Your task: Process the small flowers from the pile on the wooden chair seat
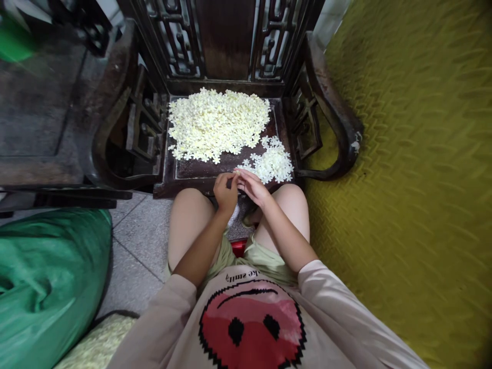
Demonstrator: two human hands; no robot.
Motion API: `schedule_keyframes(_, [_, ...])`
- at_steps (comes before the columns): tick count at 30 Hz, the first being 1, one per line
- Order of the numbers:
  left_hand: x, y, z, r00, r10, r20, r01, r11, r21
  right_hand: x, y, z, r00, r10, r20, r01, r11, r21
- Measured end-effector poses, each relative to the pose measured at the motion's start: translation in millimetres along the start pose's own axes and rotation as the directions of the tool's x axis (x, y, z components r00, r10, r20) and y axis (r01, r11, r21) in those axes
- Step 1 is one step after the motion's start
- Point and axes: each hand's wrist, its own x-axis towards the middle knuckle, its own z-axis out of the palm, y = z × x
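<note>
Light fingertips, whole petals

On my feed: the chair [192, 171], its big blossom heap [219, 123], the smaller pile [273, 163] front right. The left hand [226, 190] seems to pinch a tiny pale bit [237, 173]; the right hand [252, 186] extends alongside, grip unclear. I'd squeeze gently.

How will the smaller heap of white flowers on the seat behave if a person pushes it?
The smaller heap would probably scatter rather than slide as one piece, because loose flowers lie around its edge. It is likely light for its size, being made of small, thin-petalled blossoms. Some could fall from the wooden seat, since they lie close to its front edge.
</note>
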Motion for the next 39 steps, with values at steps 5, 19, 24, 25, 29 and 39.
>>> schedule_keyframes(5, [-3.3, -0.6, 3.0, 0.997, 0.067, 0.029, -0.068, 0.997, 0.031, 0.3, 1.4, 1.7, 0.999, -0.017, -0.033, 0.017, 1.0, -0.007])
schedule_keyframes(19, [-5.0, -2.5, 3.9, 0.986, 0.136, 0.1, -0.14, 0.989, 0.037, -1.9, -1.7, 4.3, 0.996, -0.053, -0.075, 0.052, 0.999, -0.018])
schedule_keyframes(24, [-4.5, -1.1, 3.1, 0.983, 0.155, 0.096, -0.16, 0.986, 0.054, -0.4, 0.4, 1.8, 0.995, -0.074, -0.063, 0.073, 0.997, -0.012])
schedule_keyframes(25, [-4.6, -1.2, 3.3, 0.982, 0.16, 0.096, -0.166, 0.984, 0.061, -0.2, 0.9, 1.5, 0.995, -0.074, -0.071, 0.073, 0.997, -0.015])
schedule_keyframes(29, [-5.6, -2.6, 4.7, 0.976, 0.196, 0.096, -0.205, 0.975, 0.088, 0.2, 1.8, 2.1, 0.993, -0.08, -0.084, 0.079, 0.997, -0.009])
schedule_keyframes(39, [-7.1, -1.5, 5.4, 0.977, 0.178, 0.118, -0.188, 0.979, 0.083, 2.6, 2.7, 4.3, 0.989, -0.06, -0.133, 0.06, 0.998, -0.009])
